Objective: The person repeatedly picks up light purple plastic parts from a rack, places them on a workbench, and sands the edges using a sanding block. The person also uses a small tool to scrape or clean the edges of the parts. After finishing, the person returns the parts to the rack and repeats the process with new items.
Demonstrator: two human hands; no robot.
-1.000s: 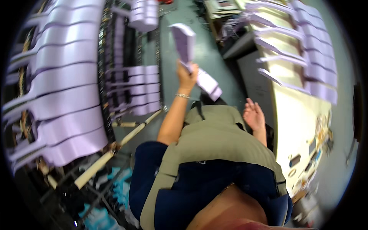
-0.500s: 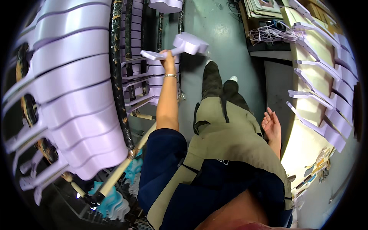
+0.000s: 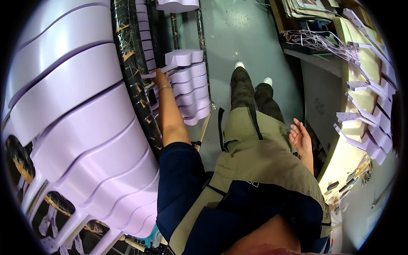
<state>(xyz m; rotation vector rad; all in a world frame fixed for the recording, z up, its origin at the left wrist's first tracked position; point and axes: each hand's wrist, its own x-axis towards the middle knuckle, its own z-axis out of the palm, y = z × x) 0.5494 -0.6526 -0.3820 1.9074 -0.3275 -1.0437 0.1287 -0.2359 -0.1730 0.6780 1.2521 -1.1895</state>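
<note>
My left hand (image 3: 160, 79) reaches forward on the left and is closed round the neck of a lilac guitar (image 3: 183, 57). Its body sits at the top of a column of similar lilac guitars (image 3: 190, 87) on a rack, very close to the one below; whether they touch I cannot tell. The fingers are partly hidden behind the hand and neck. Low by my right hip, my right hand (image 3: 301, 137) hangs palm up with its fingers loosely spread, holding nothing.
Large lilac guitar bodies (image 3: 91, 114) fill a nearer rack at left, beside a post wrapped in black tape (image 3: 129, 63). More lilac guitars (image 3: 374, 123) line a pale bench (image 3: 340, 157) at right. Tangled strips (image 3: 316, 41) and stacked papers lie ahead right.
My left hand has carried the guitar from above the aisle leftward and down to the rack column. The view has shifted toward the left rack. My right hand stays by my hip.
</note>
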